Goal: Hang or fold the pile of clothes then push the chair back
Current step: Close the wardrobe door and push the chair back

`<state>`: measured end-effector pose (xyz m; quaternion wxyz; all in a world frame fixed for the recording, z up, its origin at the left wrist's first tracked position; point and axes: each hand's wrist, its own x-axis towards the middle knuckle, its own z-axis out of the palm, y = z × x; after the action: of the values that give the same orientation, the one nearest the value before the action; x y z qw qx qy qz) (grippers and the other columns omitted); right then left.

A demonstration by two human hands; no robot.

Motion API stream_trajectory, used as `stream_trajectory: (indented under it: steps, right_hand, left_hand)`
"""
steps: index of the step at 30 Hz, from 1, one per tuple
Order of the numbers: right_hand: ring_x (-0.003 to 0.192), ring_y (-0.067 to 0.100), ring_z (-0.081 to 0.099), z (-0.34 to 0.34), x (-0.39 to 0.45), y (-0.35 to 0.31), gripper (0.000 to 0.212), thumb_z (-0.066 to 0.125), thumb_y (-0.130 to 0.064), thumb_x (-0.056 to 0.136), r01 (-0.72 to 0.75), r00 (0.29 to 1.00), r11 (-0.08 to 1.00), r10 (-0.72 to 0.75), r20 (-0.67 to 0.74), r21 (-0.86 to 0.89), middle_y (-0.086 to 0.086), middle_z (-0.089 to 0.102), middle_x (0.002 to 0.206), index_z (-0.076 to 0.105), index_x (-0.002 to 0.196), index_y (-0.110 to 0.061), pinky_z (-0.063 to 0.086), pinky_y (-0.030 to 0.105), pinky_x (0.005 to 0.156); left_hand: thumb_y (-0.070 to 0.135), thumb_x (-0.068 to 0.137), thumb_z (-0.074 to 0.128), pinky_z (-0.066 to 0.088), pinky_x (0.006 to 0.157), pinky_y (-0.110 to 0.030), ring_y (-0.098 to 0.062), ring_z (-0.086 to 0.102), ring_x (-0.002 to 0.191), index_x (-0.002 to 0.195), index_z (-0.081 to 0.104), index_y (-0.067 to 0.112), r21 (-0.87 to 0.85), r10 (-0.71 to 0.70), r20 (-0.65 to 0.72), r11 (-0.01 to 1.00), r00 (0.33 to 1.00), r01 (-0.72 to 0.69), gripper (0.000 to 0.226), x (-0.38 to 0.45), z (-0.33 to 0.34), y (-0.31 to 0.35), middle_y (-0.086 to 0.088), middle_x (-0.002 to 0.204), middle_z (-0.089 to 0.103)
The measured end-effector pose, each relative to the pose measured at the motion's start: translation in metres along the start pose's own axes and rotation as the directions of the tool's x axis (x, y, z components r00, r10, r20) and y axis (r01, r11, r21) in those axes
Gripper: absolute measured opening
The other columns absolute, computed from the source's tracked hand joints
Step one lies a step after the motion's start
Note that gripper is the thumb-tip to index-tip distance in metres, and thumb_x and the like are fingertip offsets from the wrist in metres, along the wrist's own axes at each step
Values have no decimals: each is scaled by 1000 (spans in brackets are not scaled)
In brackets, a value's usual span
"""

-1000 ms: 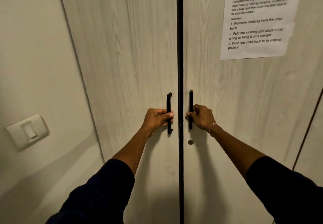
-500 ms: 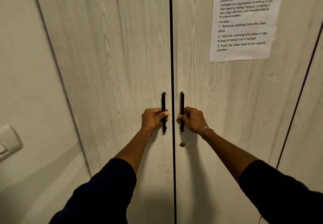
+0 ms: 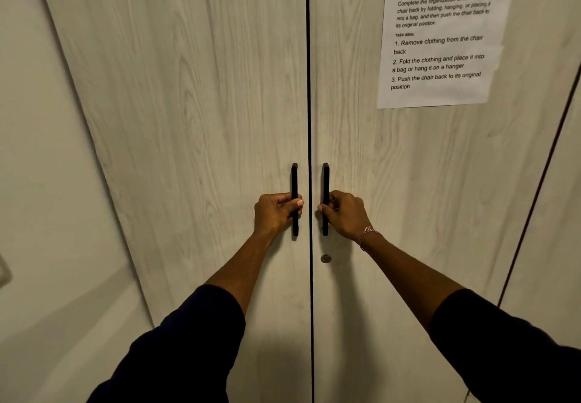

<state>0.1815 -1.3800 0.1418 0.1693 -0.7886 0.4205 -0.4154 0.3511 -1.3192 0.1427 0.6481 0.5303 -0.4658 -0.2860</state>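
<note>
The person is standing square to a pale wood-grain wardrobe whose left door [image 3: 195,119] and right door [image 3: 424,182] are meeting along a thin dark seam — both are sitting shut. A printed task sheet [image 3: 440,34] is hanging high on the right door. Dark sleeves are reaching forward. The left hand [image 3: 276,212] is gripping the left black bar handle [image 3: 294,179], fingers wrapped round it with the thumb across the front; the right hand [image 3: 342,214], wearing a thin bracelet [image 3: 367,234], is clamping the right handle [image 3: 326,179] the same way. A small round lock [image 3: 325,258] is sitting just below. The clothes and the chair are not showing anywhere in this view, so how much of the hanging, folding or chair-pushing is done cannot be told.
</note>
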Motion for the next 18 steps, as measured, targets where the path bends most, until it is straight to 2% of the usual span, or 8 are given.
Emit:
stream_trajectory:
  steps: [3, 7, 12, 18]
  right_hand:
    - [70, 17, 58, 3, 3, 2, 19, 70, -23, 94, 13, 1000, 1000, -13, -17, -4, 6, 67, 80, 69, 97, -5, 37, 15, 61]
    - [70, 17, 59, 6, 5, 5, 19, 71, -24, 93, 18, 999, 1000, -18, -42, -8, 1, 65, 78, 69, 97, -6, 35, 8, 60]
    - [71, 22, 63, 9, 4, 6, 21, 71, -25, 93, 24, 998, 1000, -25, -60, -10, 8, 69, 79, 69, 94, -5, 47, 25, 70]
    - [73, 22, 64, 3, 1, 0, 22, 70, -25, 94, 12, 1000, 999, -13, -27, -36, 11, 72, 84, 71, 96, -3, 52, 29, 74]
  left_hand:
    - [6, 87, 75, 59, 69, -22, -20, 72, 75, 109, 74, 0, 1, 10, 3, 1000, 1000, -10, 23, 2, 1, -1, -14, 91, 75]
    - [8, 87, 75, 60, 72, -24, -21, 73, 77, 109, 74, -1, 21, 13, 8, 1000, 1000, -13, 24, 8, -1, -4, -15, 91, 76]
    - [11, 86, 77, 60, 70, -23, -17, 73, 73, 107, 75, 2, 95, 24, -28, 995, 999, -22, 23, 11, 2, -5, -13, 88, 76]
    - [14, 83, 80, 62, 79, -38, -23, 75, 76, 100, 79, 6, 162, 2, -96, 987, 995, 13, 19, 19, 9, -9, -8, 82, 76]
